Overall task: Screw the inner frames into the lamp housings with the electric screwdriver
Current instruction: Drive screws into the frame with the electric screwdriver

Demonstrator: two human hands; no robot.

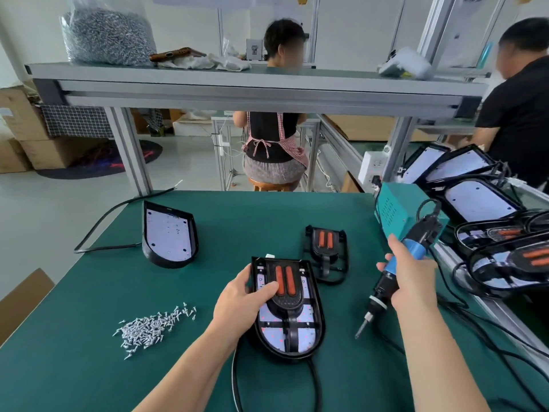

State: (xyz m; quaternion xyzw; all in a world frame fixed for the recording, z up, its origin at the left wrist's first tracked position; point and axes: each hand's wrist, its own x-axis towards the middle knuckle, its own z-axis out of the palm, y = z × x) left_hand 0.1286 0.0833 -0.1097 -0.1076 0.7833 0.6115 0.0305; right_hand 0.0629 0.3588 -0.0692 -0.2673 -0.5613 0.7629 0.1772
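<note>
- The left hand (239,303) grips the upper left edge of a black, round-ended plastic lamp housing (309,319) lying flat near the front of the green surface (89,367); its thumb presses on the black inner frame with two orange strips (286,295) seated inside.
- The right hand (413,281) clasps a blue-and-black electric screwdriver (384,286), its bit tilted down just right of the housing, off the surface.
- A second loose inner frame (326,254) lies just behind.
- A heap of small silver screws (154,325) lies to the left.
- A frameless housing (169,233) sits far left.
- A teal metal box (398,209) stands behind the screwdriver.
</note>
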